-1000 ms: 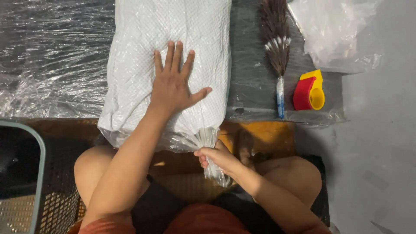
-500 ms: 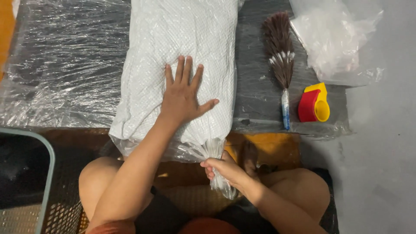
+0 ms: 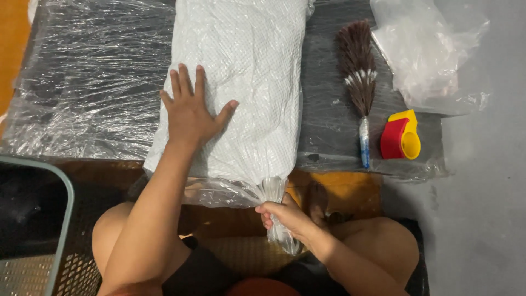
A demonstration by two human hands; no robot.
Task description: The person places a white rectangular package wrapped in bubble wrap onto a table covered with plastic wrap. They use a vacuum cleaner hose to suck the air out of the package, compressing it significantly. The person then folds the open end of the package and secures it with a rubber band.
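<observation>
A white quilted pillow (image 3: 246, 82) lies inside a clear plastic bag on a low dark board wrapped in plastic film (image 3: 82, 82). My left hand (image 3: 190, 109) rests flat on the pillow's near half, fingers spread. My right hand (image 3: 282, 215) grips the gathered, twisted neck of the plastic bag (image 3: 276, 211) just below the pillow's near end, above my lap. The loose tail of the bag hangs below my fist.
A small brown feather brush (image 3: 359, 82) with a pale blue handle lies right of the pillow. A red and yellow tape dispenser (image 3: 401, 137) sits beside it. A crumpled clear bag (image 3: 427, 55) lies at the far right. A mesh basket (image 3: 33, 230) stands at the lower left.
The view has shifted, so everything sits further right and lower in frame. My left hand has slid slightly left on the pillow. My right hand keeps its grip on the bag's neck.
</observation>
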